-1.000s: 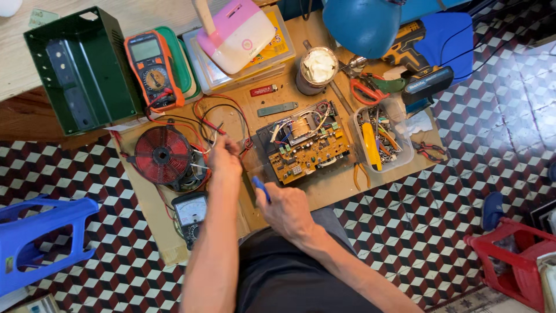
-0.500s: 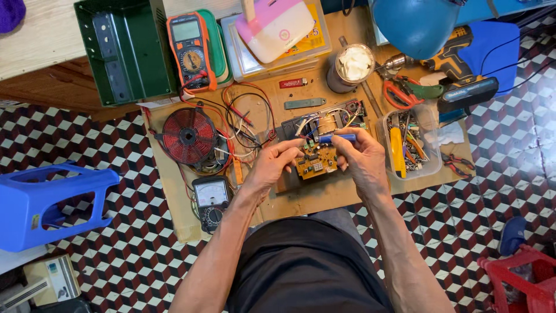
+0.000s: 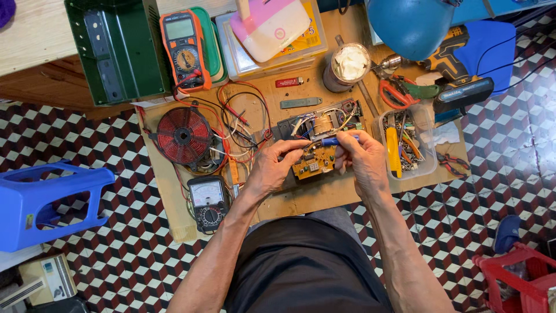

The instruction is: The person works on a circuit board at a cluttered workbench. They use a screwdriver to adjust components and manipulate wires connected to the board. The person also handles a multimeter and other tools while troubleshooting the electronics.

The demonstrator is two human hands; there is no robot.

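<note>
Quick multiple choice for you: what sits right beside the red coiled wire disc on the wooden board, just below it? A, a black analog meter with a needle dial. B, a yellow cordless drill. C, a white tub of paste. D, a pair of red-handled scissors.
A: the black analog meter with a needle dial lies just below the red coiled wire disc on the wooden board, left of the person's left hand.

Reaching forward with both forearms, converging; left hand (image 3: 272,169) curling, fingertips pinching inward; right hand (image 3: 362,157) gripping closed, thumb and fingers pressing together, wrists nearly level.
</note>
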